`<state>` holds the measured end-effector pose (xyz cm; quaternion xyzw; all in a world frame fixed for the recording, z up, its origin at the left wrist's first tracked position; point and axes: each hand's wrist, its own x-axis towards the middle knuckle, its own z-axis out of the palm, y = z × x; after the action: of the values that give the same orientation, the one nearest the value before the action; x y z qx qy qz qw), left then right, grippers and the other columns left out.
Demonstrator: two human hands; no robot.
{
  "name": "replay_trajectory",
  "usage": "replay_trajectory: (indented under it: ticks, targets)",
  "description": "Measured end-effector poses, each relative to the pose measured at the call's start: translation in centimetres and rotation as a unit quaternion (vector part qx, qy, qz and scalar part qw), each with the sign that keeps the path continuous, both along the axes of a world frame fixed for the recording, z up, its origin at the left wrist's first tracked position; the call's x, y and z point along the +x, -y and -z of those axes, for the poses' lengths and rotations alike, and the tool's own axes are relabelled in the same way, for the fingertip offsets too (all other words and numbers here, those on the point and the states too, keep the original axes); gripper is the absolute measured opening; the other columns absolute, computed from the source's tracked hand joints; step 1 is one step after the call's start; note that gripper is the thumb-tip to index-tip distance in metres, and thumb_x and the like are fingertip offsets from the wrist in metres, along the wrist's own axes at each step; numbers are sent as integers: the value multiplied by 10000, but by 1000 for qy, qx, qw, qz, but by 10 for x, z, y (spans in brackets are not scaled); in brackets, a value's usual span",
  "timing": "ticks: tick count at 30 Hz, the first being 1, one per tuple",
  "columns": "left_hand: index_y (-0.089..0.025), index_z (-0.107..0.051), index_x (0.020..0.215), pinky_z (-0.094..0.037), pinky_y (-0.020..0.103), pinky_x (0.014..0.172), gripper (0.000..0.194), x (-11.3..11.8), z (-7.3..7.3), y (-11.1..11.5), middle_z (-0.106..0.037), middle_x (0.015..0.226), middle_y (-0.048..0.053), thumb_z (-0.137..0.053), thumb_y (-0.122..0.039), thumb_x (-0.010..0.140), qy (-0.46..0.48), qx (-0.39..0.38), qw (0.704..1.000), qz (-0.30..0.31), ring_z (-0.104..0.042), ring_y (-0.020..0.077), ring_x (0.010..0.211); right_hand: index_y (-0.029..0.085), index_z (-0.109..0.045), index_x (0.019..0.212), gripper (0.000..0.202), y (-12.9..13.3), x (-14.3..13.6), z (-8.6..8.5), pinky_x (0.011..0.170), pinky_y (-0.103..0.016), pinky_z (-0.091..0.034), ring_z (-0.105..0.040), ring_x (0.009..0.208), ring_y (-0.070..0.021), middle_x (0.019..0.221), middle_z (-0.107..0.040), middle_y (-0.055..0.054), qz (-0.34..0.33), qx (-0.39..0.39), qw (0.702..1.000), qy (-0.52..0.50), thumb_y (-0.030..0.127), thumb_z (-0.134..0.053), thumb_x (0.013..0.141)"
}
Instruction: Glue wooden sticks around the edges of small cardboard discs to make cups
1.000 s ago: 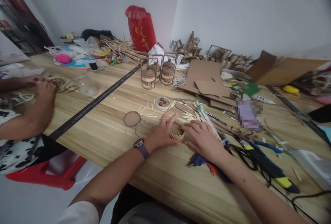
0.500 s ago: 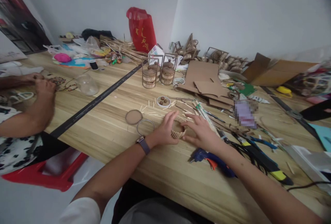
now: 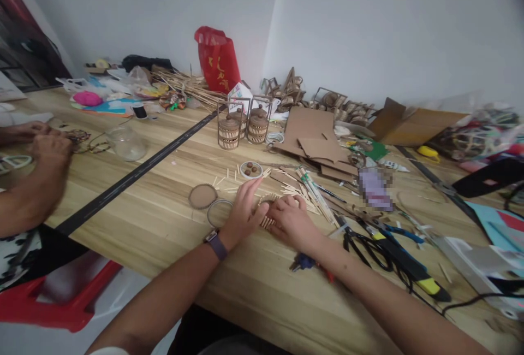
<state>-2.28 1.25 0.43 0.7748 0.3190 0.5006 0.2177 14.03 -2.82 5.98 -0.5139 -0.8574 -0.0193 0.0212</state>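
A small ring of pale wooden sticks (image 3: 268, 222) stands on the wooden table (image 3: 254, 289) between my hands. My left hand (image 3: 245, 214) is at its left side, fingers stretched out and thumb toward the ring. Bent over the right part of the ring, my right hand (image 3: 292, 222) hides much of it; its fingers are curled on the rim. To the left lie a brown disc (image 3: 203, 196) and a thin grey hoop (image 3: 213, 214). Behind the ring is a white dish (image 3: 251, 170) with several brown balls, and loose sticks (image 3: 289, 188) lie around.
A glue gun (image 3: 303, 261) lies partly under my right forearm. Pliers (image 3: 403, 232) and cables are at the right. Small lidded baskets (image 3: 257, 125), cardboard (image 3: 309, 128) and a red bag (image 3: 216, 60) stand behind. A co-worker's hands (image 3: 47, 139) are at the left, near a glass jar (image 3: 126, 145).
The view has shifted, so most things appear further left. My right hand has moved over the ring and curled its fingers; my left hand's fingers have straightened.
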Motion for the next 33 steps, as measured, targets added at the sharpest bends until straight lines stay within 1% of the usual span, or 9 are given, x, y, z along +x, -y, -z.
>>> replay_trajectory:
  ticks: [4, 7, 10, 14, 19, 24, 27, 29, 33]
  targets:
    - [-158, -341, 1396, -309, 462, 1115, 483, 0, -3, 1, -432, 1381, 161, -400, -366, 964, 4, 4, 1000, -28, -381, 261, 1320, 201, -681, 887, 111, -3, 8, -10, 923, -435, -271, -500, 976, -250, 967, -656, -69, 11, 8, 1000, 2, 265, -602, 842]
    - [-165, -348, 1387, -311, 461, 1117, 462, 0, -4, 0, -437, 1374, 156, -390, -364, 972, 2, -3, 999, -43, -387, 254, 1318, 213, -676, 899, 118, -13, 21, -20, 934, -434, -262, -503, 1003, -249, 983, -662, -60, 19, 24, 1000, 6, 295, -611, 844]
    - [-178, -336, 1393, -317, 472, 1114, 459, 0, -3, -1, -434, 1379, 151, -392, -354, 973, -3, 0, 999, -41, -388, 256, 1317, 221, -677, 904, 129, -32, 38, -30, 931, -445, -260, -498, 1024, -261, 1007, -666, -67, 36, 49, 998, 21, 313, -600, 857]
    - [-185, -352, 1377, -352, 484, 1089, 451, 2, 0, -2, -466, 1347, 148, -433, -332, 958, -14, 20, 999, -36, -419, 263, 1282, 220, -676, 898, 155, -72, 58, -37, 932, -473, -247, -472, 1068, -293, 1042, -664, -90, 67, 82, 993, 50, 325, -565, 873]
    - [-188, -415, 1316, -390, 479, 1065, 387, 5, 0, -2, -531, 1265, 137, -465, -277, 943, -42, 74, 996, -23, -463, 252, 1230, 204, -682, 856, 161, -121, 69, -27, 918, -479, -268, -478, 1055, -311, 1031, -666, -116, 102, 101, 987, 78, 303, -555, 858]
    - [-167, -505, 1223, -411, 471, 1054, 303, 6, -1, -1, -591, 1187, 122, -475, -251, 933, -74, 100, 992, -6, -479, 249, 1213, 203, -692, 884, 179, -152, 67, -6, 927, -485, -270, -476, 1064, -314, 1040, -666, -121, 102, 112, 984, 93, 306, -553, 837]
    - [-180, -595, 1053, -432, 456, 1034, 195, 6, -4, 1, -638, 1093, 99, -447, -248, 945, -94, 101, 990, 15, -506, 241, 1188, 199, -696, 928, 210, -158, 66, 3, 922, -495, -280, -482, 1057, -321, 1038, -668, -131, 102, 117, 984, 93, 309, -546, 833]
    - [-181, -610, 920, -449, 440, 1010, 216, 7, -7, 2, -659, 1019, 93, -407, -242, 963, -105, 99, 989, 20, -531, 236, 1149, 194, -688, 1004, 260, -156, 67, 5, 918, -503, -288, -481, 1064, -329, 1094, -656, -143, 103, 127, 983, 81, 322, -531, 843]
    - [-165, -567, 951, -470, 436, 970, 272, 7, -11, 4, -654, 951, 100, -302, -217, 981, -125, 80, 989, 26, -564, 229, 1041, 198, -662, 1103, 338, -127, 70, 2, 908, -526, -299, -481, 1072, -344, 1221, -607, -159, 92, 154, 983, 47, 374, -480, 880]
